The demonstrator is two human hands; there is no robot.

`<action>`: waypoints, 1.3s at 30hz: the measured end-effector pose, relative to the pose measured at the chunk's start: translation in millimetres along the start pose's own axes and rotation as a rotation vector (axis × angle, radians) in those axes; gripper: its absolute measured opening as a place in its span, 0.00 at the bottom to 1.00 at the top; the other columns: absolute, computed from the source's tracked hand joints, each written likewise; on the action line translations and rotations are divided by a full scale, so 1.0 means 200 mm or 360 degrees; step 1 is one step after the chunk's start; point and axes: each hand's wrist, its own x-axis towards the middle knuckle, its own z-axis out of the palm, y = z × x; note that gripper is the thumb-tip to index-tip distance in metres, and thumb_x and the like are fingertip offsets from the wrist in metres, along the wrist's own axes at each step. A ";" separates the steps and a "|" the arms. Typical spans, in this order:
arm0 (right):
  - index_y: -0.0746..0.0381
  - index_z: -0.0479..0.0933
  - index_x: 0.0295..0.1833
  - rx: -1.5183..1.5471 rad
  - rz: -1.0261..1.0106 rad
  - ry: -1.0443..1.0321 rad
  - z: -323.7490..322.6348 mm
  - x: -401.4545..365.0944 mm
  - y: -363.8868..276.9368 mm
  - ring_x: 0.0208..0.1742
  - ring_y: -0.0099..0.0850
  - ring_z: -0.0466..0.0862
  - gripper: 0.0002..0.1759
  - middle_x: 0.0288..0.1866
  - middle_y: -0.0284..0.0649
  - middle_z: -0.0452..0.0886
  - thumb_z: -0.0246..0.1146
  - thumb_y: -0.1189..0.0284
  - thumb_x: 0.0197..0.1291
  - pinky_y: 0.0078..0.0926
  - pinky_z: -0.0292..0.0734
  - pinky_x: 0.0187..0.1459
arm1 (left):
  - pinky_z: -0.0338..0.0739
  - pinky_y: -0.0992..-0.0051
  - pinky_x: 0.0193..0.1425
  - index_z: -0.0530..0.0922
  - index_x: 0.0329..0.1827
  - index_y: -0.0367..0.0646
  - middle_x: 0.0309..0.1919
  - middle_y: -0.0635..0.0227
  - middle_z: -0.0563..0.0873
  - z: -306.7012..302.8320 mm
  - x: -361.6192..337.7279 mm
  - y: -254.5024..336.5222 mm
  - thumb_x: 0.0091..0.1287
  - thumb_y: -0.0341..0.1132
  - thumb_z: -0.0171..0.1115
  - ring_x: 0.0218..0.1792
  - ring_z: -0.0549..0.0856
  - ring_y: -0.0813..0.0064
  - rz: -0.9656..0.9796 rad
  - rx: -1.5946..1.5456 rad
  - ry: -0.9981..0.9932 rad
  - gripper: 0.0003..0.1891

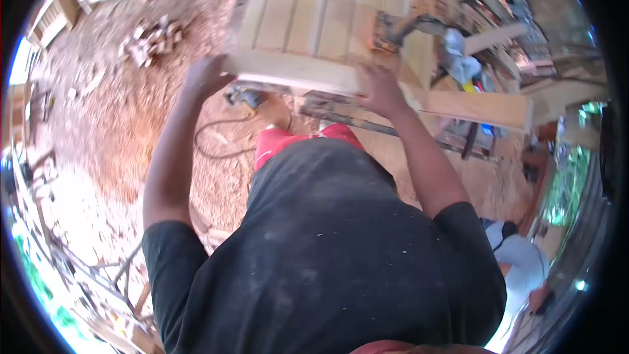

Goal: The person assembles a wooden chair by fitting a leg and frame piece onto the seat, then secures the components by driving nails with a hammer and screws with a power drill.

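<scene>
A pale wooden board (295,71) lies crosswise at the near end of a row of long planks (304,6). My left hand (208,76) is closed around its left end. At the other end my right hand (381,89) grips the board, its fingers over the top edge and its thumb side hidden. Just beyond my right hand an orange and black cordless drill (388,31) rests on the planks.
Below the bench's left corner, a corded power tool (246,97) lies on the sawdust, its cable (208,152) looping leftward. A thick plank (477,107) juts out at right. Scrap wood (152,40) is piled on the ground. Another person (524,265) is at lower right.
</scene>
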 end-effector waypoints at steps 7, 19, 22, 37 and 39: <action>0.62 0.70 0.74 -0.0033 -0.0214 0.0187 0.03 -0.04 0.03 0.68 0.44 0.78 0.52 0.67 0.45 0.78 0.80 0.59 0.42 0.47 0.74 0.69 | 0.84 0.54 0.51 0.86 0.55 0.48 0.46 0.57 0.92 0.08 0.05 -0.05 0.58 0.47 0.78 0.46 0.90 0.52 0.0070 -0.0043 -0.0052 0.24; 0.60 0.71 0.74 -0.0009 -0.0178 0.0145 0.05 -0.03 0.04 0.69 0.44 0.78 0.48 0.70 0.46 0.76 0.78 0.59 0.46 0.45 0.71 0.71 | 0.83 0.52 0.52 0.86 0.57 0.47 0.45 0.50 0.91 0.12 0.07 -0.13 0.57 0.54 0.78 0.49 0.89 0.48 0.0018 0.0156 -0.0110 0.29; 0.58 0.70 0.76 -0.0024 -0.0155 0.0053 0.04 -0.02 0.05 0.69 0.44 0.78 0.48 0.70 0.45 0.76 0.78 0.61 0.47 0.45 0.71 0.72 | 0.85 0.53 0.54 0.86 0.58 0.48 0.46 0.55 0.92 0.04 0.06 -0.03 0.60 0.50 0.76 0.49 0.91 0.51 -0.0002 0.0071 -0.0112 0.25; 0.64 0.70 0.75 0.0162 0.0062 0.0066 -0.18 -0.08 0.09 0.72 0.49 0.78 0.46 0.70 0.51 0.79 0.80 0.65 0.51 0.41 0.72 0.73 | 0.86 0.61 0.48 0.90 0.54 0.54 0.41 0.61 0.94 0.21 -0.11 -0.11 0.61 0.53 0.78 0.43 0.93 0.58 -0.0569 -0.0330 0.0215 0.22; 0.67 0.71 0.73 0.0723 0.0626 0.0389 -0.19 -0.07 0.22 0.72 0.43 0.79 0.42 0.70 0.50 0.79 0.80 0.65 0.55 0.38 0.72 0.73 | 0.86 0.64 0.47 0.91 0.53 0.54 0.40 0.63 0.94 0.34 -0.19 -0.16 0.61 0.53 0.78 0.41 0.93 0.62 -0.0777 -0.0682 0.0392 0.21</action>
